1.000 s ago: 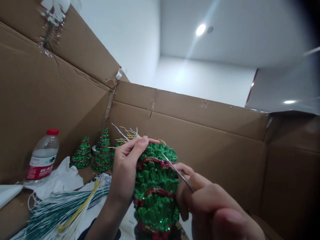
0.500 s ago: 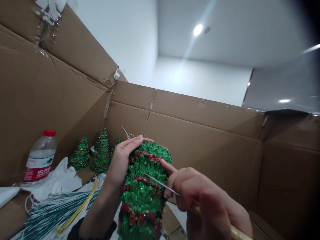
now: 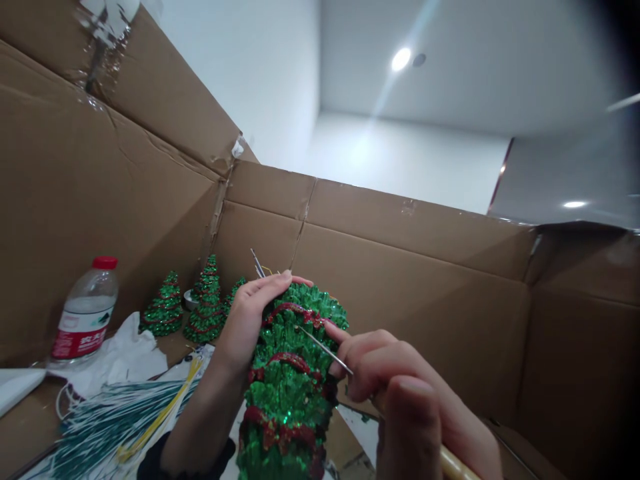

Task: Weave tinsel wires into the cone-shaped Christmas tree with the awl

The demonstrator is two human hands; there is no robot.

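Note:
A large green glittery Christmas tree figurine [image 3: 285, 387] with dark red garlands and bows fills the lower middle, tilted toward me. Wrapped over its far upper left side is my left hand [image 3: 255, 307], the fingers reaching behind it. My right hand [image 3: 415, 387] grips a needle tool [image 3: 330, 352] with a thin metal shaft and a pale wooden handle. The tip meets or hovers just over the green branches between two garlands; contact is hard to tell. My right index fingertip rests against the figurine near an upper bow.
Smaller tree figurines [image 3: 206, 300] stand at the back left near a cardboard wall [image 3: 425, 293]. A red-capped water bottle [image 3: 85, 313], crumpled white tissue [image 3: 120, 353] and a bundle of green and white strands [image 3: 110, 420] with yellow ties lie on the left.
The needle tool's tip has moved slightly up on the figurine, and my right thumb has lifted a little. My left hand keeps its hold; the whole view has shifted slightly.

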